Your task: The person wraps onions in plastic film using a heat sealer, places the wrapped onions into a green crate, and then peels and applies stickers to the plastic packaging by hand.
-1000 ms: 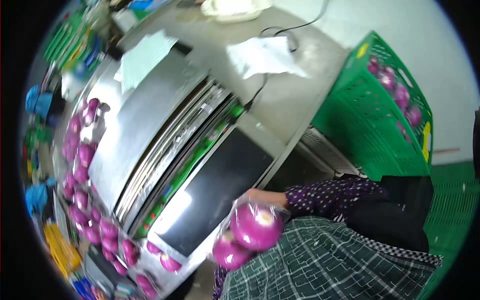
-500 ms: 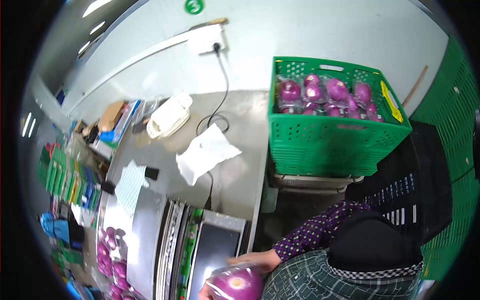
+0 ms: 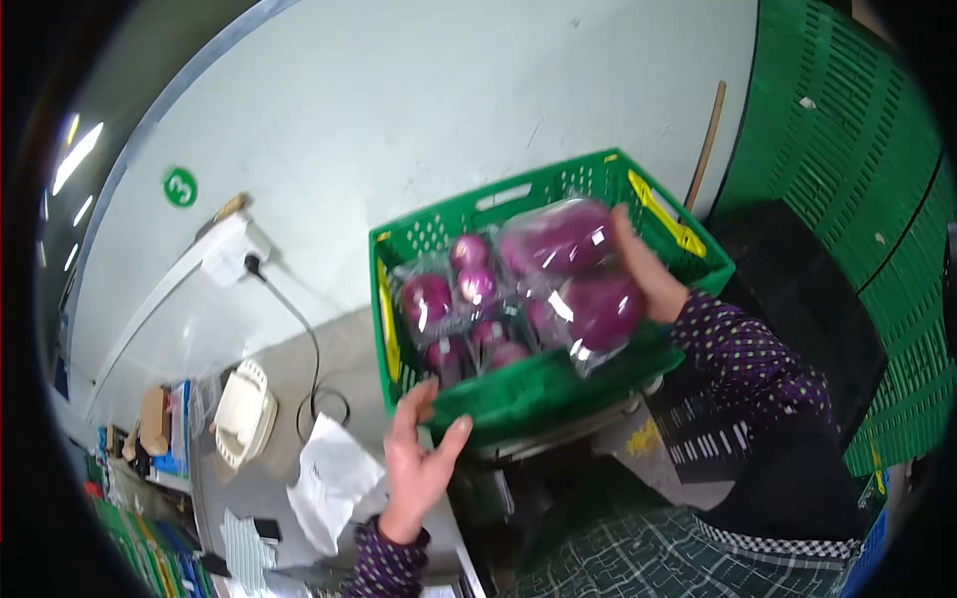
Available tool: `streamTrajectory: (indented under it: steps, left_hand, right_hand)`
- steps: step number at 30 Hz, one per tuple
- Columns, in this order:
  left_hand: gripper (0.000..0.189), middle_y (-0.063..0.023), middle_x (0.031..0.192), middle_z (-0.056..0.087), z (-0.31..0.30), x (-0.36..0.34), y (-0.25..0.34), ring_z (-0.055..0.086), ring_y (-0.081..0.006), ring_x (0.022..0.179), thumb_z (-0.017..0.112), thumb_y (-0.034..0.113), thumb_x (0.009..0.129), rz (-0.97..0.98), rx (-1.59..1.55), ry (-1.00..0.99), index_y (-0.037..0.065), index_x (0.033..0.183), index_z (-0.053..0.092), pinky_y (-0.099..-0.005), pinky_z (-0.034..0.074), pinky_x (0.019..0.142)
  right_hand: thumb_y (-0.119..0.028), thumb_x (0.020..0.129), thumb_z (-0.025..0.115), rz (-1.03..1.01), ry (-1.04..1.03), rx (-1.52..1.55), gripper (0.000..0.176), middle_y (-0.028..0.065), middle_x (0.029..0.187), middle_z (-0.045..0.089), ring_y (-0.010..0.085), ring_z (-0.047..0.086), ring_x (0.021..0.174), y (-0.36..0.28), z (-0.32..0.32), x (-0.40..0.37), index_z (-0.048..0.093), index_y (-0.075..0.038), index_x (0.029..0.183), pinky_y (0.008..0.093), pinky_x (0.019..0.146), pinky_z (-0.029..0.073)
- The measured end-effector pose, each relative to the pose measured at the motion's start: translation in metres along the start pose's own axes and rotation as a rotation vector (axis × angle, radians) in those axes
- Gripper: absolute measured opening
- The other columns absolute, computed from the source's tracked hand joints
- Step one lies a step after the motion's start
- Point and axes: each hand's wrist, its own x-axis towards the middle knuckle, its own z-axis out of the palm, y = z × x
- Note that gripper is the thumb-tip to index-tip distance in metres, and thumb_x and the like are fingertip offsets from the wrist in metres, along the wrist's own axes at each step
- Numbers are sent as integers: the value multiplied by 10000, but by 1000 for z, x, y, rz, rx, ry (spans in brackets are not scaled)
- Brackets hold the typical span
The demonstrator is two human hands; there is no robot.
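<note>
— Where is the pack (image 3: 581,271) now?

— It is in my right hand (image 3: 650,277), above the right half of the crate (image 3: 518,394). It has two purple onions under clear film. The hand is closed on its right side, with the fingers pressed on the film.

— Does it already lie in the crate?

— I cannot tell exactly. It is on top of the other packs (image 3: 444,309) or just over them, and higher than the rim.

— How does it lie from your grip?

— It lies to the left of my right palm. Its long axis goes from the far rim toward the near rim, one onion behind the other, and it is a little tilted. The yellow handle (image 3: 663,214) is just behind my fingers.

— And your left hand (image 3: 414,460)?

— It is open, with the fingers spread, and it holds nothing. The fingertips touch the near wall of the crate at the left corner. It is well apart from the pack, so only the right hand is at the pack.

— What is around?

— A pale wall (image 3: 449,90) is behind the crate. At the left, lower, a black cable (image 3: 302,324) runs down over a grey surface, and a white paper (image 3: 334,480) lies near my left wrist.
</note>
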Motion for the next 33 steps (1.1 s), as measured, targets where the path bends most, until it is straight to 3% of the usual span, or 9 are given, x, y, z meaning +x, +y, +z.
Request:
streamTrajectory:
  steps: [3, 7, 13, 15, 17, 20, 25, 27, 33]
  left_hand:
    - [540, -232, 1084, 601, 47, 116, 7, 598, -365, 976, 740, 233, 740, 292, 301, -123, -58, 1144, 531, -390, 479, 851]
    - [617, -201, 1141, 571, 168, 229, -11, 543, -370, 1066, 751, 330, 702, 642, 444, -153, -26, 1151, 522, -417, 439, 904]
    - [632, -122, 1136, 534, 349, 308, -33, 439, -315, 1175, 721, 369, 662, 761, 759, -317, 45, 1166, 520, -523, 312, 979]
    - [636, -111, 1154, 526, 376, 319, -44, 437, -321, 1174, 718, 381, 658, 544, 870, -428, 66, 1174, 519, -563, 319, 950]
    - [639, -100, 1172, 517, 377, 314, -50, 436, -326, 1173, 715, 392, 655, 332, 987, -544, 87, 1181, 519, -602, 325, 922]
    - [698, -109, 1188, 499, 329, 305, -40, 441, -330, 1154, 729, 469, 641, 120, 734, -409, 112, 1201, 513, -620, 372, 858]
    - [760, -109, 1179, 508, 310, 283, -46, 454, -316, 1157, 768, 494, 611, 232, 724, -272, 116, 1217, 508, -558, 412, 848]
    - [778, -106, 1165, 510, 316, 284, -43, 450, -309, 1155, 777, 494, 600, 255, 841, -246, 119, 1226, 507, -533, 419, 844]
    - [771, -102, 1147, 513, 311, 288, -49, 485, -304, 1098, 771, 503, 605, 232, 816, -293, 118, 1220, 511, -522, 418, 811]
  right_hand:
    - [-693, 879, 303, -160, 44, 92, 752, 125, 1186, 565, 239, 578, 1065, -24, -87, 69, 395, -107, 1340, 413, 908, 488]
    - [-777, 793, 349, -173, 130, 387, 807, 101, 1009, 630, 250, 629, 918, -14, -150, 121, 563, -73, 1125, 431, 829, 519]
    - [-784, 785, 365, -157, 231, 443, 854, 148, 1065, 612, 252, 622, 949, -24, -180, 125, 521, -44, 1183, 420, 846, 518]
    - [-769, 790, 392, -197, 275, 384, 823, 133, 1050, 614, 247, 620, 933, -31, -164, 120, 551, -37, 1131, 393, 842, 519]
    - [-744, 805, 420, -167, 292, 346, 793, 122, 1018, 612, 237, 615, 917, -27, -162, 121, 570, -30, 1117, 369, 821, 518]
    - [-690, 830, 469, -192, 521, -123, 812, 163, 1015, 614, 227, 610, 888, -25, -156, 122, 573, 63, 1119, 351, 788, 502]
    - [-673, 797, 546, -151, 637, -719, 804, 168, 895, 634, 209, 628, 812, -17, -180, 163, 591, 95, 1033, 317, 718, 490]
    - [-665, 781, 564, -221, 708, -1135, 826, 242, 913, 645, 280, 643, 875, -28, -174, 177, 585, 115, 1052, 346, 761, 489]
    - [-760, 771, 427, -152, 667, -1341, 914, 298, 990, 622, 402, 604, 982, -9, -181, 208, 592, 85, 1080, 426, 856, 462]
